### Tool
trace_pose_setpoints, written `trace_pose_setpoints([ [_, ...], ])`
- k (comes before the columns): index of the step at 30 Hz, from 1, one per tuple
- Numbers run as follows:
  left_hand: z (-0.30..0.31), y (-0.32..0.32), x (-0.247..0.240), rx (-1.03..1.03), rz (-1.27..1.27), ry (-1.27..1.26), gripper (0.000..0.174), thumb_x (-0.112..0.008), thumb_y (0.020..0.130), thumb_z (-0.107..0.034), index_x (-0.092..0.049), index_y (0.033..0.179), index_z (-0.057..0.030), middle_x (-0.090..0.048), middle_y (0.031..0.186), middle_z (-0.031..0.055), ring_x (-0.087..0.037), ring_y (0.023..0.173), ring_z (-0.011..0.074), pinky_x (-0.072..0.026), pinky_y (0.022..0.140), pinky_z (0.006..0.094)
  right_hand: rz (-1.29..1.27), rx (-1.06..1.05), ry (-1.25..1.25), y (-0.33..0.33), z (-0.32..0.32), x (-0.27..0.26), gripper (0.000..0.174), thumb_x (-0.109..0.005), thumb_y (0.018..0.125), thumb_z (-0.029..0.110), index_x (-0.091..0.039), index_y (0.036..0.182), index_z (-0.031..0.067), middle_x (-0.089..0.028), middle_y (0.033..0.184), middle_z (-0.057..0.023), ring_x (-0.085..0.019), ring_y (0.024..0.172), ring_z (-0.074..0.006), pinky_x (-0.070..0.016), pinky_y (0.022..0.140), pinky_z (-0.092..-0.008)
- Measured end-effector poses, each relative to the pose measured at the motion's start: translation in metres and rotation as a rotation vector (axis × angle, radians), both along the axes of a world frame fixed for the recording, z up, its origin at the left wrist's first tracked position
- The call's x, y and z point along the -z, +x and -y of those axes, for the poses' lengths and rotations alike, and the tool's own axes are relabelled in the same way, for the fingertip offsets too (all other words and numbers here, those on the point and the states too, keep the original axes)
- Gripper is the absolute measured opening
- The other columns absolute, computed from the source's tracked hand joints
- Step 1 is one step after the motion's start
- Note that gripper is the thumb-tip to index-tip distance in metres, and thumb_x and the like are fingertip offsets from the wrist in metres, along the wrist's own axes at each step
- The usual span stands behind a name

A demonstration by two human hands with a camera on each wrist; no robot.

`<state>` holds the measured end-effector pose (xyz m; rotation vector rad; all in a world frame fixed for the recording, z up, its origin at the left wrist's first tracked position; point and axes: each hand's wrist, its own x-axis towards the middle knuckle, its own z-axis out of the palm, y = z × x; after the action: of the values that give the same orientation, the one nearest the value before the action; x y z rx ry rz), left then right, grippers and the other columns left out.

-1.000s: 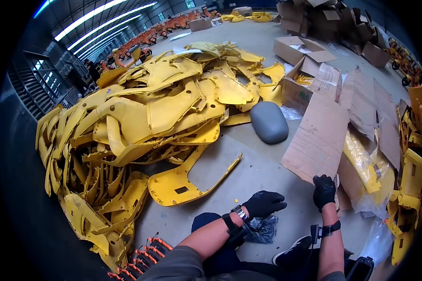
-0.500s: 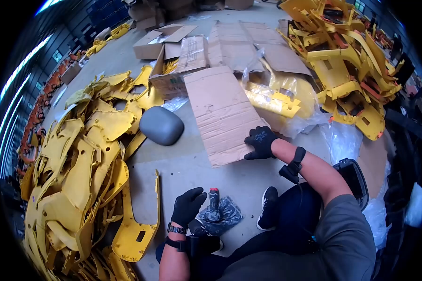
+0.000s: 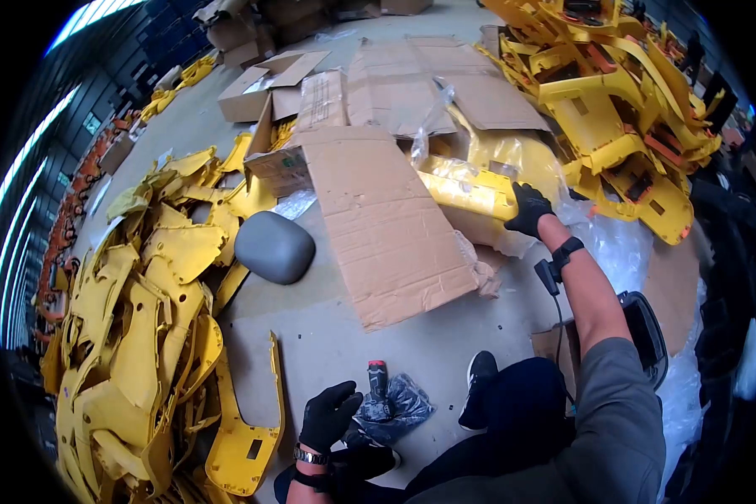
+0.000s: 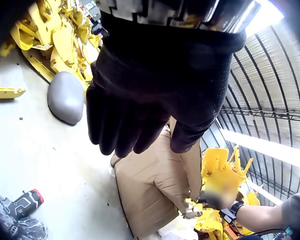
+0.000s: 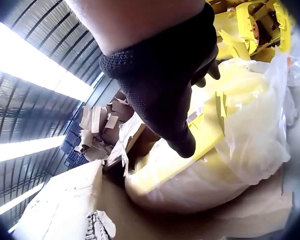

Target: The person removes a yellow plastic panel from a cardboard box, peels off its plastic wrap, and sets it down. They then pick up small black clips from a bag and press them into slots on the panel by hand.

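Observation:
My black-gloved right hand (image 3: 529,210) is at the near end of a yellow plastic panel (image 3: 470,193) that lies among plastic wrap. In the right wrist view the thumb rests along one edge of this panel (image 5: 210,127) and the bent fingers reach round the other side. Left of it lies a flat cardboard sheet (image 3: 386,227), tilted toward me, touched by neither hand. My gloved left hand (image 3: 329,417) hangs with loosely bent fingers and holds nothing, as the left wrist view shows too. Beside it a cordless power tool (image 3: 378,391) with a red end lies on a dark plastic bag (image 3: 407,412).
A pile of yellow panels (image 3: 126,336) fills the left side; a stack of yellow parts (image 3: 613,118) stands at the right. A grey rounded cover (image 3: 275,247) lies on the floor. Behind are open cardboard boxes (image 3: 248,99). Clear plastic wrap (image 3: 613,252) lies to the right.
My right hand has let go of the cardboard sheet and moved right and forward to the yellow panel. The sheet now lies nearer to me. Earlier, the view turned to the right.

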<state>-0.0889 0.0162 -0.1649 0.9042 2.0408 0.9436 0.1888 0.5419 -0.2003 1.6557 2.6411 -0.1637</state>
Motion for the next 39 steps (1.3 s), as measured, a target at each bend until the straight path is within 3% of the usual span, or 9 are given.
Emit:
trace_pose_setpoints([
  [4, -0.010, -0.005, -0.014, 0.106, -0.046, -0.137, 0.042, -0.068, 0.091, -0.036, -0.067, 0.122, -0.0072, -0.071, 0.111, 0.0146, -0.068, 0.098, 0.0252, -0.0525, 0.087, 0.0346, 0.084, -0.110, 0.137, -0.024, -0.035, 0.041, 0.125, -0.089, 0.049, 0.039, -0.028, 0.152, 0.0042, -0.047, 0.141, -0.0248, -0.049, 0.126, -0.0418, -0.0418, 0.107, -0.0449],
  [6, -0.008, -0.012, -0.002, 0.128, -0.004, -0.125, 0.044, -0.064, 0.092, -0.039, -0.066, 0.124, -0.0087, -0.068, 0.116, 0.0161, -0.065, 0.106, 0.0293, -0.0489, 0.093, 0.0364, 0.036, -0.142, 0.007, -0.034, -0.042, 0.072, 0.129, -0.089, 0.045, 0.027, -0.023, 0.155, 0.0106, -0.054, 0.132, -0.0234, -0.058, 0.112, -0.0420, -0.0512, 0.095, -0.0455],
  [11, -0.019, -0.017, 0.027, 0.183, -0.110, -0.120, 0.050, -0.060, 0.092, -0.049, -0.065, 0.121, -0.0088, -0.068, 0.109, 0.0159, -0.065, 0.102, 0.0329, -0.0500, 0.090, 0.0389, 0.037, -0.221, 0.180, -0.028, -0.008, 0.148, 0.115, -0.072, 0.062, 0.008, -0.010, 0.158, 0.0190, -0.051, 0.123, -0.0281, -0.058, 0.109, -0.0456, -0.0523, 0.090, -0.0474],
  [15, -0.019, -0.018, 0.032, 0.150, -0.211, -0.087, 0.040, -0.062, 0.092, -0.043, -0.069, 0.114, -0.0107, -0.070, 0.108, 0.0160, -0.066, 0.100, 0.0325, -0.0508, 0.088, 0.0386, 0.261, -0.201, 0.072, -0.006, 0.026, 0.013, 0.094, -0.063, 0.077, 0.004, -0.015, 0.157, 0.0126, -0.043, 0.141, -0.0299, -0.051, 0.123, -0.0450, -0.0459, 0.101, -0.0454],
  [20, -0.019, -0.010, 0.017, 0.117, -0.098, -0.166, 0.043, -0.063, 0.090, -0.046, -0.071, 0.111, -0.0092, -0.071, 0.104, 0.0154, -0.067, 0.096, 0.0320, -0.0515, 0.086, 0.0380, -0.003, -0.643, 0.494, 0.082, -0.007, -0.198, 0.085, -0.068, 0.065, -0.008, -0.046, 0.145, 0.0133, -0.061, 0.112, -0.0232, -0.059, 0.100, -0.0445, -0.0506, 0.088, -0.0451],
  [25, -0.013, -0.016, 0.024, 0.052, -0.098, -0.098, 0.046, -0.070, 0.087, -0.042, -0.071, 0.113, -0.0040, -0.074, 0.098, 0.0138, -0.071, 0.089, 0.0239, -0.0542, 0.080, 0.0347, -0.136, -0.405, 0.292, 0.120, 0.032, -0.382, 0.068, -0.060, 0.073, -0.003, -0.049, 0.140, 0.0073, -0.057, 0.136, -0.0168, -0.054, 0.125, -0.0280, -0.0407, 0.109, -0.0380],
  [30, 0.001, -0.018, 0.018, 0.030, -0.107, -0.093, 0.040, -0.072, 0.085, -0.037, -0.073, 0.107, -0.0031, -0.074, 0.091, 0.0123, -0.069, 0.075, 0.0177, -0.0544, 0.070, 0.0322, -0.290, -0.266, 0.266, 0.173, 0.095, -0.509, 0.055, -0.063, 0.085, 0.014, -0.054, 0.138, 0.0060, -0.067, 0.109, -0.0052, -0.062, 0.085, -0.0087, -0.0521, 0.074, -0.0228],
  [34, 0.010, -0.023, 0.030, -0.025, -0.054, 0.060, 0.037, -0.071, 0.087, -0.034, -0.073, 0.106, -0.0027, -0.073, 0.087, 0.0085, -0.068, 0.077, 0.0148, -0.0531, 0.069, 0.0300, -0.469, -0.252, 0.347, 0.227, 0.111, -0.557, 0.048, -0.065, 0.088, 0.022, -0.058, 0.134, 0.0069, -0.068, 0.092, -0.0034, -0.059, 0.067, -0.0045, -0.0482, 0.059, -0.0204],
  [39, 0.026, -0.014, -0.009, -0.245, 0.335, 0.378, 0.042, -0.069, 0.091, -0.035, -0.066, 0.122, -0.0066, -0.070, 0.099, 0.0040, -0.067, 0.084, 0.0153, -0.0536, 0.072, 0.0286, -0.963, -0.409, 0.162, 0.139, 0.167, -0.463, 0.065, -0.071, 0.081, 0.021, -0.052, 0.141, 0.0095, -0.066, 0.102, -0.0006, -0.058, 0.072, -0.0046, -0.0471, 0.066, -0.0183],
])
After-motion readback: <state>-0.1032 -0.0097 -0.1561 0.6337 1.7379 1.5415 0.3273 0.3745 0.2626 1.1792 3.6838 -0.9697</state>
